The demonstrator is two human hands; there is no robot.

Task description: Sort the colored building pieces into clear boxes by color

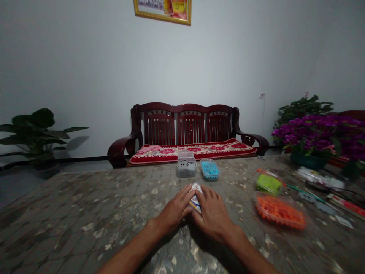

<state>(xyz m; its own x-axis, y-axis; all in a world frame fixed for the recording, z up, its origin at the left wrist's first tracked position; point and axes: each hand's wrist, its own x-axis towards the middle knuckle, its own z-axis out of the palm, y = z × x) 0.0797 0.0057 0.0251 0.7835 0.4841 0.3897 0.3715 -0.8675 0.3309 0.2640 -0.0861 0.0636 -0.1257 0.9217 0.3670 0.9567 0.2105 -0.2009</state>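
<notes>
A small flat item with a white, blue and yellow printed face (196, 205), perhaps a card box, lies at the table's middle between my two hands. My left hand (178, 205) presses against its left side, fingers together and reaching over the top. From the right, my right hand (212, 209) closes on it, the index finger and thumb along its edge. Much of the item is covered by the fingers. Just beyond stand an open clear box of grey pieces (186, 169) and a clear tub of blue pieces (210, 169).
Right of my hands sit a tub of green pieces (268, 183) and a larger tub of orange pieces (281, 212). Farther right are a grey toothed strip (319, 201), a green stick (299, 189) and a pot of purple flowers (310, 160). A wooden bench (189, 123) stands behind the table.
</notes>
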